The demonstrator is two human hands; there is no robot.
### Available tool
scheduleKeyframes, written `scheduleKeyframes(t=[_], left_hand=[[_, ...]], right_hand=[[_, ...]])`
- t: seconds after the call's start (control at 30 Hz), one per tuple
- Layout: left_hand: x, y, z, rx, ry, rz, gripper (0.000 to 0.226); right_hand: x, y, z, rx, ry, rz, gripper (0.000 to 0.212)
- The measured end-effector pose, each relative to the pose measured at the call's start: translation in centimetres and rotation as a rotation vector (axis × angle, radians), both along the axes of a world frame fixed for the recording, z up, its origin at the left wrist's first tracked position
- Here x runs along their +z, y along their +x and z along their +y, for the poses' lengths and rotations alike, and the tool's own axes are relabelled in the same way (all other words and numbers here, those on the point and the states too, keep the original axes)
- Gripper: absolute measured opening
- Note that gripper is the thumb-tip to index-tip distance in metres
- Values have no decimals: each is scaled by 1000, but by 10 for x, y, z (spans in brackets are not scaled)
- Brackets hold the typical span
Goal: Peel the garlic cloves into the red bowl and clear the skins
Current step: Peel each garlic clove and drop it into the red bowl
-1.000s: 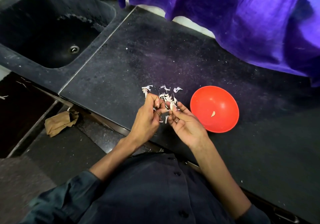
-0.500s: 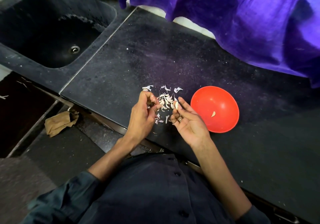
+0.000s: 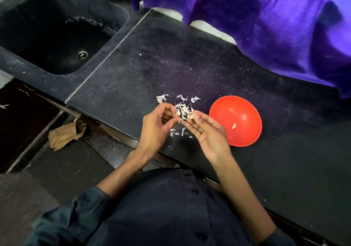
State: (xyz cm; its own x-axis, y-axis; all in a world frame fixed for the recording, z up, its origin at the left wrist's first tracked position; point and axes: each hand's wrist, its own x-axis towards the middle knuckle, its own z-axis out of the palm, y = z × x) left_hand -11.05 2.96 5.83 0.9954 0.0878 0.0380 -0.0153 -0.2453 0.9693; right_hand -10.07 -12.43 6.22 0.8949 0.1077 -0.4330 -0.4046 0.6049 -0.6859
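The bowl (image 3: 235, 120) sits on the counter (image 3: 190, 71) right of the skins (image 3: 181, 109), sink (image 3: 62, 34) far left.

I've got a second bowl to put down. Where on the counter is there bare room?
Bare counter lies between the sink and the purple cloth, and right of the red bowl. It is crowded around the garlic skins, by both hands.

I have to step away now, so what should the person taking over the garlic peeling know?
Right hand: pinches a pale garlic clove at its fingertips.
Left hand: fingers loosely curled; whether it holds a scrap I cannot tell.
Round red plastic bowl on the black stone counter, right of the hands, holds one peeled clove.
White papery skins lie scattered beyond and under the hands.
Left: drop this clove in, clear the skins.
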Motion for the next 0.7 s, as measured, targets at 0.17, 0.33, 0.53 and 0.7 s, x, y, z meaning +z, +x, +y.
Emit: scheduleKeyframes(t=[0.17,0.33,0.53,0.7], left_hand=[[4,1,-2,0,-46,6,18],[11,-1,-6,-47,-41,1,28],[13,-2,-6,-43,33,-19,29],[14,-2,-8,-41,82,-2,27]], right_hand=[[-4,0,0,-7,-126,-61,18],[-4,-2,0,16,-229,-107,16],[-4,-2,0,29,-316,-135,17],[-4,-2,-1,13,-423,-188,8]])
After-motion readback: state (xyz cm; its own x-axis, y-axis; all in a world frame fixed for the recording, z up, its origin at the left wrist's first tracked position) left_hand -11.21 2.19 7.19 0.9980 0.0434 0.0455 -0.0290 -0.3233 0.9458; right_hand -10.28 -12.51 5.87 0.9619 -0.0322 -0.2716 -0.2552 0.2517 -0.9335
